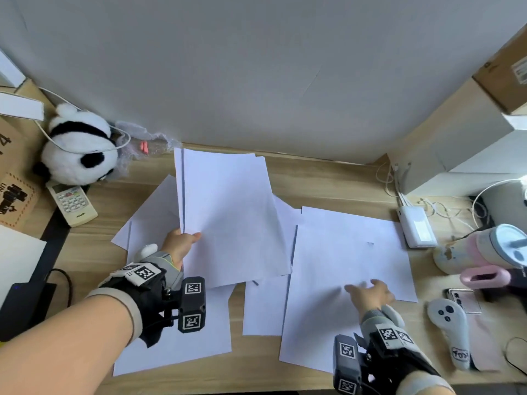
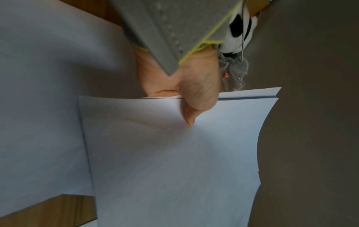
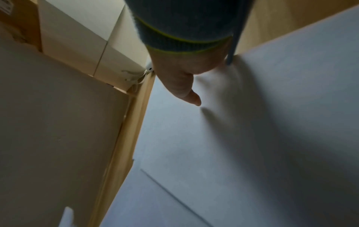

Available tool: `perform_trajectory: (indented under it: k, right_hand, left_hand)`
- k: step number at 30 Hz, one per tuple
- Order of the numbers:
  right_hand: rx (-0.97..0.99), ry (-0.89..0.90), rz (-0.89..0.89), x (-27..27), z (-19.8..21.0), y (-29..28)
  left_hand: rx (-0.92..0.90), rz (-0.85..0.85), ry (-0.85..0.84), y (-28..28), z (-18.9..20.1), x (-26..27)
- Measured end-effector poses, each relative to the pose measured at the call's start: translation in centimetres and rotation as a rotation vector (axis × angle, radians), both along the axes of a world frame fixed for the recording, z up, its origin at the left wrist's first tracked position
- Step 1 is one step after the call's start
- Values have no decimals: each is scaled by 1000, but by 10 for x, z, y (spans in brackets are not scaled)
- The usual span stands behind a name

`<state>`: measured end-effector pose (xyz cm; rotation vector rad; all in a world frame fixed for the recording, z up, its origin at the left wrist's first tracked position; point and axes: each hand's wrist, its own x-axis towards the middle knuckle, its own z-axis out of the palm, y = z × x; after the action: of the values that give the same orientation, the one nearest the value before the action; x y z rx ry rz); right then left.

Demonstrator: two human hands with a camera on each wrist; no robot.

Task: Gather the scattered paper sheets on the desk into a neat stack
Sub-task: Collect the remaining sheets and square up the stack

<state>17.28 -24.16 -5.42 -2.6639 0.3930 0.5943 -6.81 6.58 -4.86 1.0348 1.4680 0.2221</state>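
Note:
White paper sheets lie scattered over the wooden desk (image 1: 328, 178). My left hand (image 1: 182, 243) pinches a small bundle of sheets (image 1: 228, 218) by its left edge, thumb on top (image 2: 191, 113), and holds it lifted above the desk. Other loose sheets (image 1: 148, 212) lie under and left of the bundle. At the right, a large sheet (image 1: 328, 295) lies flat over others. My right hand (image 1: 368, 292) hovers just over it with fingers spread and blurred; its thumb (image 3: 191, 96) points at that sheet (image 3: 252, 138).
A panda plush (image 1: 79, 149) and a remote control (image 1: 72, 202) sit at the back left. A white power bank (image 1: 417, 229), cables, a pink and white mug (image 1: 484, 252), a phone and a grey controller (image 1: 450, 326) crowd the right edge. A grey wall stands behind.

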Motion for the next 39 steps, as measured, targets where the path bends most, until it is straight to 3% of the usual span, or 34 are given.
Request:
perform_trajectory:
  k: [3,8,14,17,22,26,31,34,39]
  right_hand:
    - [-8,30,-38,-3,-6,-22]
    - [223,3,-139,-1,-10,-26]
    - [454,51,62,3,5,-26]
    - [679,133,75,1,26,-15]
    - [858,325,103,-8,39,14]
    - [889,416,64,-24,33,41]
    - [689,518,59,-41,12,57]
    - [678,576,99,-53,1,58]
    - [723,523,107,-68,-1,64]
  left_hand:
    - [-47,-31,-29,-10,8,5]
    - [-100,-95,-42,-29,6,13]
    - [-193,-156,-138,-41,7,21]
    - [-238,-210,-197,-43,14,28]
    - [-293,-302,-289,-53,25,40]
    - [-227,-351,-234,-62,27,35]
    - [-165,-439,-107,-67,13,20]
    - [-169,-448,-58,-68,6,16]
    - [-167,-490,-65,-63,11,22]
